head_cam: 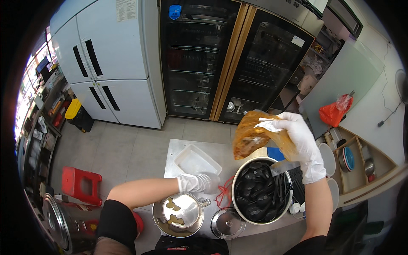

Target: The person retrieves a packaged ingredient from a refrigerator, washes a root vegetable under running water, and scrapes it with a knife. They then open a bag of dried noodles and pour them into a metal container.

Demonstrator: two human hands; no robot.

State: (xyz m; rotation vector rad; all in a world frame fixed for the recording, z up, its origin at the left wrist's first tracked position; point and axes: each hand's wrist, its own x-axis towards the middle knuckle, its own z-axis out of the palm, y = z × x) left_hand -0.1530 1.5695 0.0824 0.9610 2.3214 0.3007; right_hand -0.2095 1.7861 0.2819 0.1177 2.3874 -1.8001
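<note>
In my white-gloved right hand (298,135) is a thin plastic bag (251,140) with orange-brown contents, held up above a round metal pot (235,204). Black spoons or ladles (255,194) fill that pot. A crumpled white piece (269,125) shows by my right fingers. A translucent grey flat piece (283,167) lies over the pot's rim; what it is, I cannot tell. My gloved left hand (200,183) is blurred beside a white plastic tray (194,156), its fingers unclear. Below it stands a steel pot (183,207) with brown patches inside.
A round lid with a knob (228,223) lies between the pots, near a red string (225,191). Black sticks (297,181) stand right of the spoons. A red stool (81,185) is on the floor at left. Fridges (111,63) and glass-door cabinets (194,63) line the far side.
</note>
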